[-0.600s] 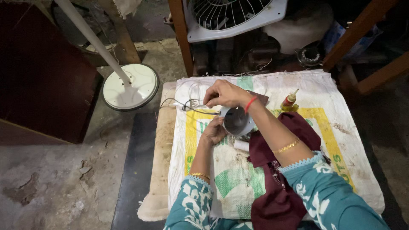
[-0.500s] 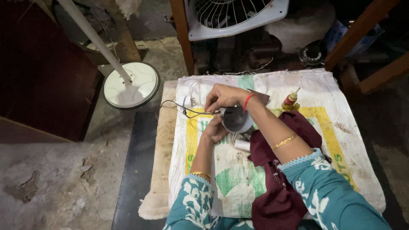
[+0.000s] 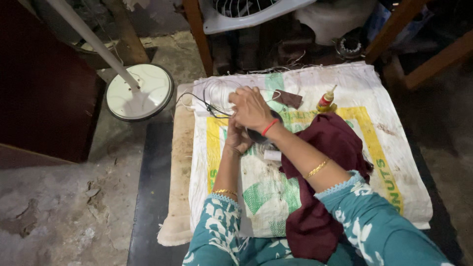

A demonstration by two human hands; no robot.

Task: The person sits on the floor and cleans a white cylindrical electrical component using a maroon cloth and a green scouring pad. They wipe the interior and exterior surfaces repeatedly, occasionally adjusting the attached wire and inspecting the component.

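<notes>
Both hands meet over a woven sack [image 3: 345, 88] spread on the counter. Right hand [image 3: 251, 108] curls down over a dark round part [image 3: 259, 136], fingers closed on its top; left hand [image 3: 238, 139] cups it from below. Thin black wires [image 3: 207, 106] trail leftward. Nearby lie a small glue bottle [image 3: 325, 100] and maroon cloth [image 3: 335, 143].

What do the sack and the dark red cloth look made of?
Sack: woven plastic, likely polypropylene; matte white with printed green and yellow, frayed threads along its top edge. Cloth: soft fabric, maybe cotton; matte maroon, draping in loose folds.
</notes>
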